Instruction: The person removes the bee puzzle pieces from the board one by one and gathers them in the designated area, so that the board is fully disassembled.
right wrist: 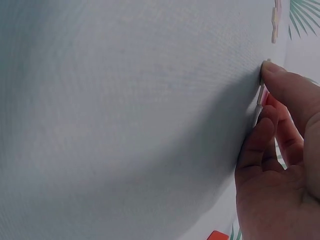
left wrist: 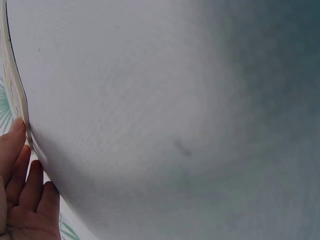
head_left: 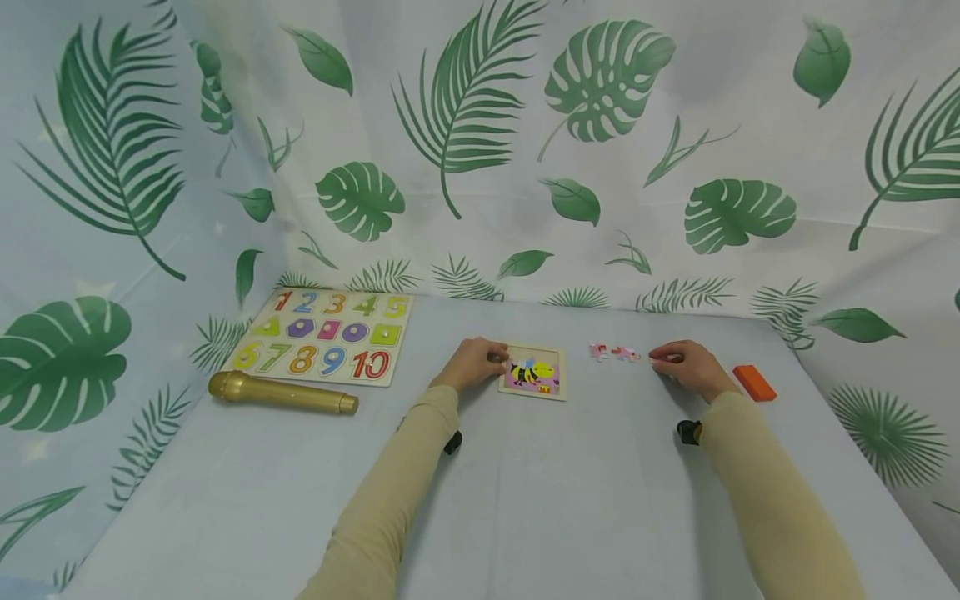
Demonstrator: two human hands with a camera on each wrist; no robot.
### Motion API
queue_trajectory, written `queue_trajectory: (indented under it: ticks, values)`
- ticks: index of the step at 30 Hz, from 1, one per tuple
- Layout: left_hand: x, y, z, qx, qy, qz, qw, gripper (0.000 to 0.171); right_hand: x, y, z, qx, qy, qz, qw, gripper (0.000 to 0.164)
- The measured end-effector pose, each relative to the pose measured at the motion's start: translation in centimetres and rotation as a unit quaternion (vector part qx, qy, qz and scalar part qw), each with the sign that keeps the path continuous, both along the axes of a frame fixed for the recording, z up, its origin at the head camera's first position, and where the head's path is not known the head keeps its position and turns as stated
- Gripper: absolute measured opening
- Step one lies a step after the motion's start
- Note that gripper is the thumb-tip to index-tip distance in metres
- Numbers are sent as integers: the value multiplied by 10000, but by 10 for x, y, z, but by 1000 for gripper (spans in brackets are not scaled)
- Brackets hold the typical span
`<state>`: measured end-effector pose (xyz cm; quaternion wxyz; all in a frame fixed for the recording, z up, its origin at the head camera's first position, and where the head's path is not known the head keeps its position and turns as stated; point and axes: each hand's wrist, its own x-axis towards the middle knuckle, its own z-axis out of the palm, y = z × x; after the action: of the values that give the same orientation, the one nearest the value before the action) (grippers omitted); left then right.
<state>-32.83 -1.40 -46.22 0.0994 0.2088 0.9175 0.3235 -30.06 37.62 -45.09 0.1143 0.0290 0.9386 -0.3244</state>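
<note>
My left hand (head_left: 474,362) grips the left edge of a small wooden puzzle board (head_left: 532,395) with a yellow-and-black bee picture. In the left wrist view the thumb (left wrist: 15,131) lies on the board's pale edge. Farther right, my right hand (head_left: 693,367) pinches a small flat puzzle piece (right wrist: 262,95) between thumb and fingers, right at the tabletop; its printed face is mostly hidden. Two more pink-and-white pieces, one on the left (head_left: 598,352) and one on the right (head_left: 623,354), lie between the board and this hand.
A wooden number board (head_left: 349,308) with colourful numerals and shapes lies at the back left. In front of it rests a gold microphone (head_left: 285,393). An orange block (head_left: 754,382) sits right of my right hand. Leaf-patterned cloth (head_left: 517,175) walls the table's back and sides.
</note>
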Motion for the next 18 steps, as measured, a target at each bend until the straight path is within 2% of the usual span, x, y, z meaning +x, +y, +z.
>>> queue_trajectory:
  ticks: [12, 18]
  values:
    - [0, -1, 2, 3, 3, -56, 10000, 27, 2, -1, 1, -134, -9, -80, 9999, 41]
    - [1, 0, 2, 71, -165, -16, 9998, 29, 2, -1, 1, -188, -48, -92, 9998, 42]
